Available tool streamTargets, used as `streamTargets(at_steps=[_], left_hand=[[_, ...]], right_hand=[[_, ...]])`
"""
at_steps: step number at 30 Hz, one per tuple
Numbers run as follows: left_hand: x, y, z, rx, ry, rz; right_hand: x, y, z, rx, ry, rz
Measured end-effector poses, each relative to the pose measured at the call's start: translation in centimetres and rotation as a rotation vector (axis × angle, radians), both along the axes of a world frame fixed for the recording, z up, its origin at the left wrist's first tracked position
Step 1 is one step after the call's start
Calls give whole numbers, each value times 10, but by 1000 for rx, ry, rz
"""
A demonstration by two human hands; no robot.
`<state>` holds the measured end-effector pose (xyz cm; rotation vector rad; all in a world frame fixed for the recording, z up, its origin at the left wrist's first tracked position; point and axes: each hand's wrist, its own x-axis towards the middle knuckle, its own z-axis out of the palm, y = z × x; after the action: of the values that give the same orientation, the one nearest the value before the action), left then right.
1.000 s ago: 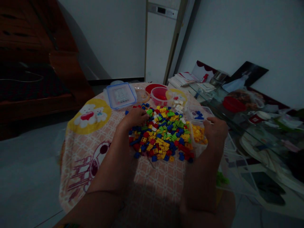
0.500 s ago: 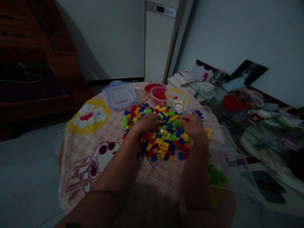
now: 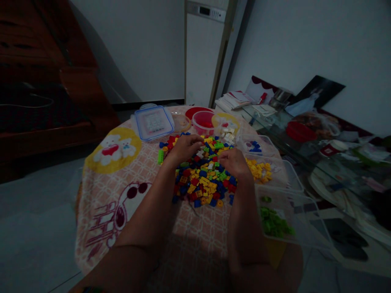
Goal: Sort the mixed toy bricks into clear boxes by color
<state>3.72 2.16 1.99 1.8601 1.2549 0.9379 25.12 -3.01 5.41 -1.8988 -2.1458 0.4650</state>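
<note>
A heap of small toy building bricks (image 3: 203,183) in red, yellow, blue, green and white spreads over the round cloth-covered table. Over the far left part of the heap is my left hand (image 3: 187,147), its fingers stretched out and slightly apart, just above a white brick (image 3: 200,154). My right hand (image 3: 234,162) is at the right side of the heap, with fingers bent and tips drawn together beside a red brick. Whatever those fingertips may hold is too small and dark to make out.
Clear boxes at right hold blue bricks (image 3: 255,147), yellow bricks (image 3: 259,171) and green bricks (image 3: 275,223). White bricks (image 3: 227,135) lie behind the heap. Beyond are a round tub (image 3: 204,129) and a blue-rimmed lid (image 3: 154,123). A cluttered glass table (image 3: 275,130) stands right.
My left hand has risen and shifted slightly away and left, its fingers spreading. My right hand has moved left over the heap, uncovering more yellow and green bricks in the boxes.
</note>
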Motion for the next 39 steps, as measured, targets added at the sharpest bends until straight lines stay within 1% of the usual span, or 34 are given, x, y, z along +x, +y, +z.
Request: streamTargets(at_steps=[3, 5, 10, 13, 16, 19, 23, 25, 28, 31, 34, 39], left_hand=[[-8, 1, 2, -11, -30, 44], [-10, 2, 2, -7, -25, 49], [-7, 2, 3, 8, -3, 15], [-6, 2, 2, 9, -6, 14], [-6, 1, 2, -28, 0, 1], [-1, -2, 2, -30, 79, -44], [14, -8, 3, -10, 286, -175], [23, -10, 4, 12, 409, -185], [34, -14, 4, 41, 539, -142], [38, -15, 4, 54, 596, -116], [38, -15, 3, 55, 604, -123], [36, -11, -5, 84, 576, -132]], right_hand=[[-11, 1, -3, -50, -67, 90], [-16, 2, -8, -65, -106, 125], [-23, 7, -19, -57, -138, 127], [-24, 8, -20, -55, -105, 133], [-22, 7, -18, -64, -58, 115], [-18, 7, -17, -86, -52, 102], [-13, 9, -19, -81, -127, 67], [-12, 11, -21, -74, -164, 48], [-11, 13, -24, -73, -179, 37], [-13, 12, -26, -71, -187, 35], [-15, 12, -26, -62, -201, 26], [-14, 8, -17, -55, -175, 45]])
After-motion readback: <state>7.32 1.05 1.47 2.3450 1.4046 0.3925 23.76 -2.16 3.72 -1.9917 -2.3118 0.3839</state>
